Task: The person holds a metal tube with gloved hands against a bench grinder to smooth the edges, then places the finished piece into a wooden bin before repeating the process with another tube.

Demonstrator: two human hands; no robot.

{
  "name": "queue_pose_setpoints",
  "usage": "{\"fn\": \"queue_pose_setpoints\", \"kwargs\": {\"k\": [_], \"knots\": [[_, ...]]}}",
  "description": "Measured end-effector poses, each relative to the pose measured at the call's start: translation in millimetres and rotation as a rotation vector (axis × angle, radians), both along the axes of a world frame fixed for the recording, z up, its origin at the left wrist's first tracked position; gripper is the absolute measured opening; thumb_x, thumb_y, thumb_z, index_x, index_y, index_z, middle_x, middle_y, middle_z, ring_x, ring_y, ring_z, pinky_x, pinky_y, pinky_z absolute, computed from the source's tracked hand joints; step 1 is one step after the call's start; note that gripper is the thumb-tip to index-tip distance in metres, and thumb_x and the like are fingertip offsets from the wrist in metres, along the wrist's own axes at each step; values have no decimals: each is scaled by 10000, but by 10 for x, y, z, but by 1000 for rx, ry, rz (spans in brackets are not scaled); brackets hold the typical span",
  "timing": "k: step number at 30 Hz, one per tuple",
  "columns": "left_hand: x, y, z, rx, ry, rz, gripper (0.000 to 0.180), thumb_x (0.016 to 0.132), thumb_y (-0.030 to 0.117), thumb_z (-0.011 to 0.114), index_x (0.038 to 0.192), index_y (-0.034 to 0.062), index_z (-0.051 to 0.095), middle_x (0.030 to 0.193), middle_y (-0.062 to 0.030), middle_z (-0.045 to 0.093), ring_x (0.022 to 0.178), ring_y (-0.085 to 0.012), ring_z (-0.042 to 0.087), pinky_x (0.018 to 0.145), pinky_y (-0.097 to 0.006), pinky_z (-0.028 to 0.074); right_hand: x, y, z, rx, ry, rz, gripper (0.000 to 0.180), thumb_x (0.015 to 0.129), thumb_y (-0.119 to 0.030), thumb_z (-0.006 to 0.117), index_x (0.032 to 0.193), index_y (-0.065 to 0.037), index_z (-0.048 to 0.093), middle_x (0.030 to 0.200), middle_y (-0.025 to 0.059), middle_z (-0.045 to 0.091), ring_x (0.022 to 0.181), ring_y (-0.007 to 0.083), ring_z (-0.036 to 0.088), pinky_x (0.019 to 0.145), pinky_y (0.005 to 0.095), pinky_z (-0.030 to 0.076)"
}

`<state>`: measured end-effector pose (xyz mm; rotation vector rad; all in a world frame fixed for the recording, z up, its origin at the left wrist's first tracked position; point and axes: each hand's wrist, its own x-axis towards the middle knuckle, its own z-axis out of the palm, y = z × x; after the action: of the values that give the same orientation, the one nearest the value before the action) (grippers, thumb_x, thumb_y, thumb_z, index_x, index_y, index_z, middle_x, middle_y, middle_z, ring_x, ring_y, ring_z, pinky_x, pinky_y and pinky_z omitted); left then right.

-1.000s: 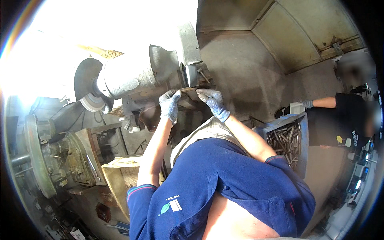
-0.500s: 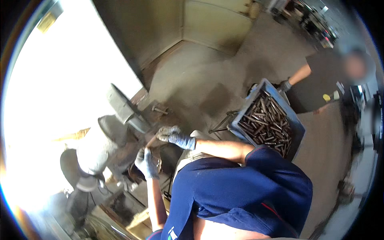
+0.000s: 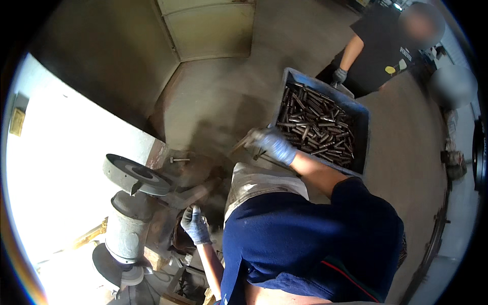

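My right hand (image 3: 274,146), in a grey-blue work glove, is closed around a short metal rod (image 3: 240,145) near the left edge of the blue crate (image 3: 321,80). Motion blurs the hand and the rod. Inside the crate lies a heap of dark metal rods (image 3: 317,122). Lower left, my gloved left hand (image 3: 196,226) is held with its fingers curled together, and whether anything is in them is hidden. It is beside the grey bench grinder (image 3: 125,231), below and to the right of the upper wheel (image 3: 137,174).
Another person (image 3: 378,51) stands at the crate's far right corner, a gloved hand (image 3: 339,76) by its rim. A second grinder wheel (image 3: 108,262) sits lower left. A hammer-shaped tool (image 3: 179,159) lies beyond the grinder. Metal panels (image 3: 208,33) stand at the back.
My hands have moved apart. The right one has carried the rod away from the left hand toward the crate; the left stays by the grinder. The whole view has shifted.
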<state>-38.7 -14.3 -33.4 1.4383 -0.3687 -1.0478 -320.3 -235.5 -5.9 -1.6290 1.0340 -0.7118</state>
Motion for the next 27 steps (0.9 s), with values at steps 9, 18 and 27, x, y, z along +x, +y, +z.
{"fn": "queue_pose_setpoints", "kwargs": {"k": [9, 18, 27], "knots": [[167, 591, -598, 13, 276, 114, 168, 821, 145, 677, 886, -7, 644, 817, -101, 672, 660, -177, 637, 586, -283, 528, -2177, -55, -55, 286, -253, -792, 359, 801, -338, 699, 892, 7, 655, 852, 133, 662, 825, 229, 633, 768, 336, 520], [244, 846, -357, -3, 106, 260, 147, 824, 127, 651, 893, -3, 649, 838, -42, 641, 685, -107, 576, 627, -227, 476, -186, -151, 400, -287, 293, -118, 352, 744, -374, 703, 770, -26, 652, 735, 143, 637, 645, 233, 592, 617, 350, 460], [63, 2953, -77, 80, -187, 1021, 158, 829, 103, 651, 936, -12, 648, 821, -58, 659, 729, -126, 607, 705, -269, 513, 793, 524, -422, 317, 200, 423, 273, 789, -188, 692, 965, 20, 684, 739, 30, 646, 616, 86, 542, 557, 234, 425]]}}
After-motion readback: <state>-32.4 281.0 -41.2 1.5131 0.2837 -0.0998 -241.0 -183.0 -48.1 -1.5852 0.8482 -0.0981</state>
